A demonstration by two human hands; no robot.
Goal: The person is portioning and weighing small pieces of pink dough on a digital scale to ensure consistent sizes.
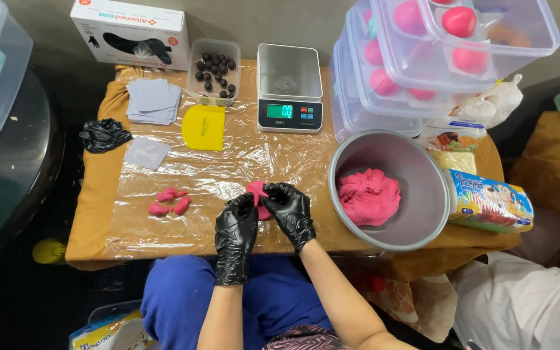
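Both of my hands wear black gloves and meet over the front middle of the table. My left hand (236, 234) and my right hand (289, 210) pinch a flattened piece of pink dough (255, 192) between their fingertips. A few small pink dough bits (168, 201) lie on the plastic wrap to the left. A grey metal bowl (420, 167) at the right holds a large lump of pink dough (368, 196).
A digital scale (290, 89) stands at the back, beside a clear tub of dark balls (213, 71), a yellow scraper (203, 128) and paper squares (153, 100). Stacked clear containers (422, 58) with pink balls rise at the back right. A glove box (131, 34) and crumpled black glove (103, 135) lie left.
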